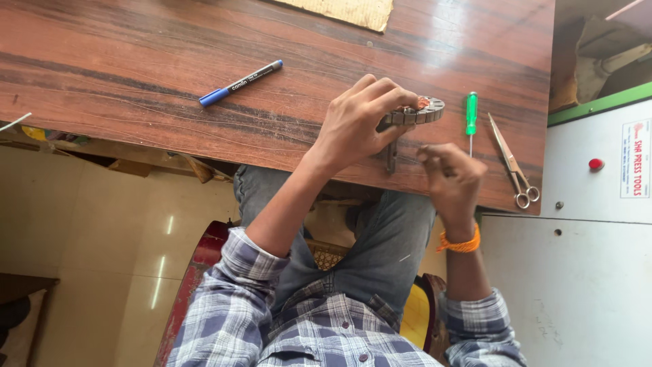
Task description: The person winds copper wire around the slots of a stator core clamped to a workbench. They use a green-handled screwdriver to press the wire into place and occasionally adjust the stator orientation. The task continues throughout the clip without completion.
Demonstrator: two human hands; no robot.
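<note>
One round metal part [415, 112], ring-shaped with segmented steel edges and a glimpse of copper at its centre, sat on edge near the front of the wooden table [136, 61]. The left hand [356, 126] lay over it, fingers curled and clamped on its near rim, hiding most of its left half. The right hand [451, 178] hovered just below and to the right, fingertips pinched together; whether they gripped a wire or anything else could not be told. A short dark metal piece [392, 158] stood between the two hands, touching the left thumb. Around them lay one marker pen [241, 83] with a blue cap, well apart to the left; one green-handled screwdriver [471, 119] just right of the round part; and one pair of scissors [514, 165] beyond that, near the table's edge. One piece of cardboard [346, 10] rested at the far side. A white cabinet [591, 238] with one red button [595, 164] stood beside the table.
</note>
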